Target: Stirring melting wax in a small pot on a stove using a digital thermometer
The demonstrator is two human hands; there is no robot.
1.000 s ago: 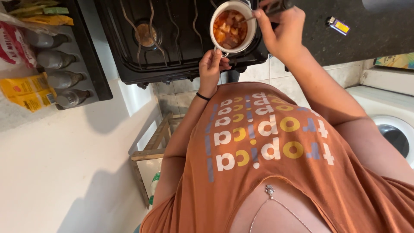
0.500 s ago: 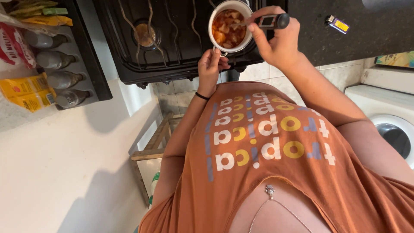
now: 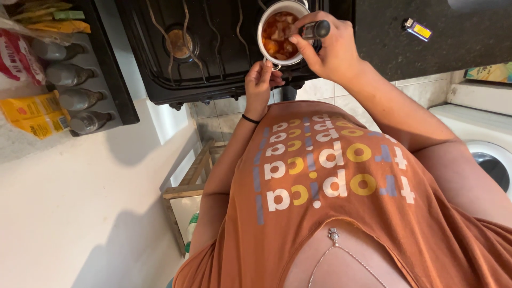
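Pot (image 3: 279,33): on the stove (image 3: 213,48), already holding reddish chunky food.
Right hand (image 3: 328,50): clamped on a dark utensil handle (image 3: 314,29) over it.
Left hand (image 3: 261,80): fingers closed at the rim.
Stage: stirring seems underway.

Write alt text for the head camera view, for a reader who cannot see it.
Seen from above, a person's left hand grips the near rim of a small white pot of reddish stew on a black gas stove, while the right hand holds a dark utensil handle over it. A yellow lighter lies on the dark counter to the right.
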